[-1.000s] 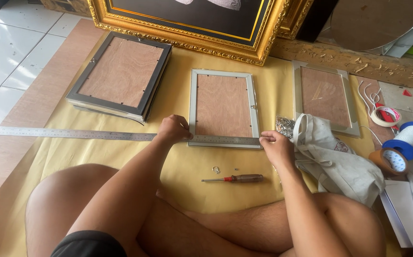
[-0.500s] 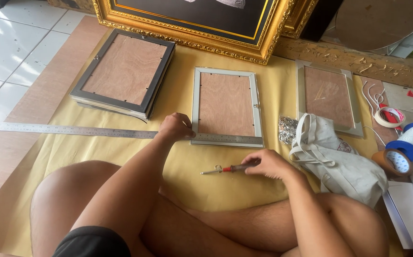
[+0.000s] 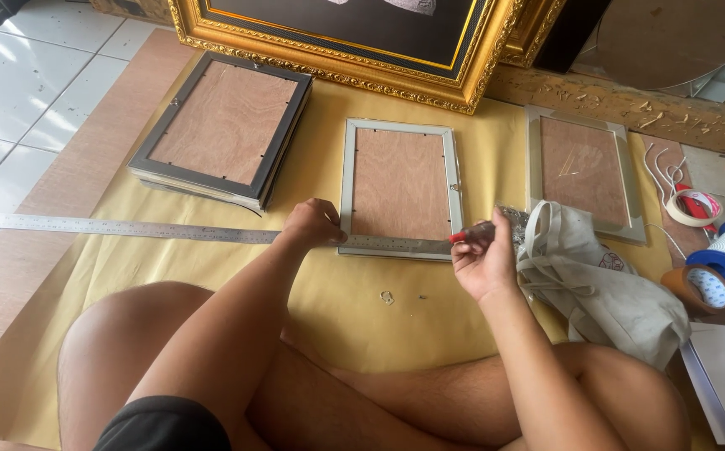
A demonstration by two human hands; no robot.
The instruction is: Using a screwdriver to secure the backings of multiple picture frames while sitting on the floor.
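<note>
A tan sheet of paper [image 3: 212, 259] covers the floor where the person sits cross-legged, and everything lies on or beside it. At the top edge leans a large ornate gold picture frame with a dark centre [image 3: 354, 42]. Below it, 3 smaller frames lie face down with brown wooden backs showing: a dark grey frame [image 3: 222, 125] on the left, a silver-edged frame with a wooden backing board [image 3: 401, 188] in the middle, and a second silver frame [image 3: 584, 171] on the right. A long steel ruler [image 3: 103, 225] runs in from the left edge of the paper toward the middle frame's lower left corner. A crumpled grey cloth bag [image 3: 605, 280] lies just right of the middle frame, partly over the right one. Near the right edge sit a blue tape roll [image 3: 722, 271] and a small white and red tape roll [image 3: 690, 206].

The middle frame lies directly ahead of the person, between both hands. The left hand [image 3: 314, 224] is curled closed and presses on the frame's lower left corner. The right hand [image 3: 486, 260] sits at the lower right corner, fingers closed around a red-handled screwdriver [image 3: 469, 235], held just above the frame's bottom edge. A tiny metal ring [image 3: 387, 296] lies on the paper below the frame.
</note>
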